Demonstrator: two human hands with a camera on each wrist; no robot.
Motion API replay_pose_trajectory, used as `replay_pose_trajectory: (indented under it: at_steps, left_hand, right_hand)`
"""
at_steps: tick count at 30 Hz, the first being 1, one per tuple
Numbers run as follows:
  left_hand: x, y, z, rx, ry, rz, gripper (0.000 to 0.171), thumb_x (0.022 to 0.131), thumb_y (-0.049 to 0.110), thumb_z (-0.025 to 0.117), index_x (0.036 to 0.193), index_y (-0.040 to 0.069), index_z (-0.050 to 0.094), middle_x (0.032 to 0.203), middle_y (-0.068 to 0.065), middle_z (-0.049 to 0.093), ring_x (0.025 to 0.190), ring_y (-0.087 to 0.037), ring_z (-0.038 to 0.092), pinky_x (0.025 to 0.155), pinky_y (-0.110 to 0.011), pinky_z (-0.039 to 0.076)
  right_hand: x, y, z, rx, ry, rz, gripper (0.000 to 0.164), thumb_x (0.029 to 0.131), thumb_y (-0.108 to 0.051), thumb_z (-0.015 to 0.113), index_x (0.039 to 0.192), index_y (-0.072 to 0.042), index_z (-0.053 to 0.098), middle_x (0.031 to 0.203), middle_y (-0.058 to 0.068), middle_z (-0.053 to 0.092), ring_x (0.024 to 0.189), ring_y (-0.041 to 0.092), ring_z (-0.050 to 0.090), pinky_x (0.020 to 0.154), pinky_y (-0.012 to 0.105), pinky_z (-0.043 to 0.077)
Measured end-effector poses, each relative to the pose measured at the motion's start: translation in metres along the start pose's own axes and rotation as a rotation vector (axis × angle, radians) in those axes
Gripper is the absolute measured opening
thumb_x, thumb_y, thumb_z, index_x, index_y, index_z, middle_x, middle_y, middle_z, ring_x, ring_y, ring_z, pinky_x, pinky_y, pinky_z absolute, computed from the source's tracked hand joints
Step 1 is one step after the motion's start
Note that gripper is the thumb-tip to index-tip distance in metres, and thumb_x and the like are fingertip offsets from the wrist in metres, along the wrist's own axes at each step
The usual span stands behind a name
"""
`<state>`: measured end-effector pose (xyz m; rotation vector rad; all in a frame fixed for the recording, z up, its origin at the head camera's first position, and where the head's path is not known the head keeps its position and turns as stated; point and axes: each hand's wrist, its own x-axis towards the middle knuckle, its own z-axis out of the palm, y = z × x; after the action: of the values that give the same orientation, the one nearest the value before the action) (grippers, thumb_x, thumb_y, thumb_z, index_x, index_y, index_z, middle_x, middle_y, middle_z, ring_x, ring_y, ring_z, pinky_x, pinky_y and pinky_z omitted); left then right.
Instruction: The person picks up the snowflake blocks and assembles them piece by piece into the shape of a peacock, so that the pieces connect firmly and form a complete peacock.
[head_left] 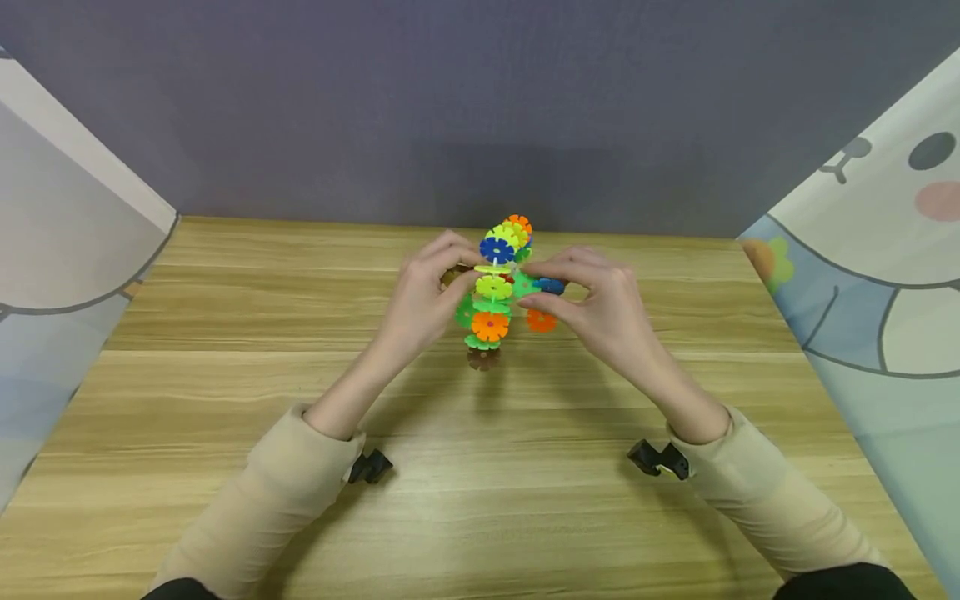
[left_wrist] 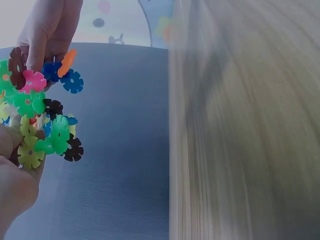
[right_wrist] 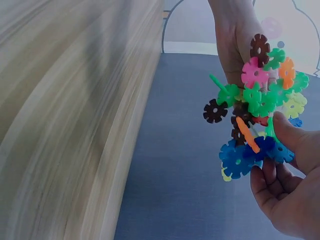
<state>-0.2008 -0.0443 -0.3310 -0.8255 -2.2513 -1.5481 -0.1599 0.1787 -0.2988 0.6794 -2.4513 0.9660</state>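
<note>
Both hands hold up one built figure of interlocking notched plastic discs (head_left: 492, 287), in green, yellow, orange, blue, pink and brown. My left hand (head_left: 423, 292) grips its left side, thumb and fingers around yellow and brown discs; a yellow disc (left_wrist: 31, 152) shows by the fingers in the left wrist view. My right hand (head_left: 596, 292) pinches the right side, thumb below and fingers above a green disc (head_left: 524, 284). Blue discs (right_wrist: 237, 161) and an orange disc (right_wrist: 247, 134) stick out beside the right fingers. A brown disc (head_left: 483, 358) forms the near end.
The figure is held above a wood-grain table (head_left: 495, 508), toward its far edge. Behind stands a grey panel (head_left: 480, 100). Cartoon-printed panels (head_left: 885, 292) flank both sides. Small black mounts (head_left: 660, 459) are on both wrists, at beige sleeves (head_left: 300, 467).
</note>
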Motion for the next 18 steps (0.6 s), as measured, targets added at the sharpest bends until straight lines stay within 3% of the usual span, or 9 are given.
replay_pose_trajectory:
  at_steps: [8,13,18]
  left_hand:
    - [-0.002,0.001,0.006,-0.021,0.033,0.042,0.009,0.094,-0.003,0.069,0.100,-0.002,0.075,0.105,-0.011,0.070,0.084,-0.018,0.063,0.067,-0.018,0.048]
    - [-0.002,0.002,0.011,-0.038,0.054,0.027,0.008,0.095,-0.003,0.068,0.100,-0.002,0.075,0.104,-0.011,0.069,0.085,-0.019,0.060,0.067,-0.019,0.044]
    - [-0.002,0.003,0.013,-0.019,0.046,0.008,0.007,0.095,0.001,0.070,0.099,-0.001,0.076,0.103,-0.010,0.069,0.094,-0.021,0.063,0.081,-0.026,0.051]
  right_hand:
    - [0.000,0.001,0.004,0.026,0.019,0.024,0.032,0.077,-0.011,0.089,0.108,-0.010,0.081,0.101,0.004,0.078,0.089,0.013,0.064,0.073,0.014,0.045]
    - [0.002,0.004,0.005,0.043,0.017,0.048,0.030,0.079,-0.012,0.088,0.108,-0.009,0.081,0.100,0.005,0.078,0.088,0.012,0.065,0.073,0.015,0.047]
    - [0.003,0.011,0.004,0.082,-0.027,0.082,0.032,0.080,-0.011,0.087,0.112,-0.010,0.080,0.103,0.005,0.078,0.089,0.011,0.063,0.073,0.016,0.048]
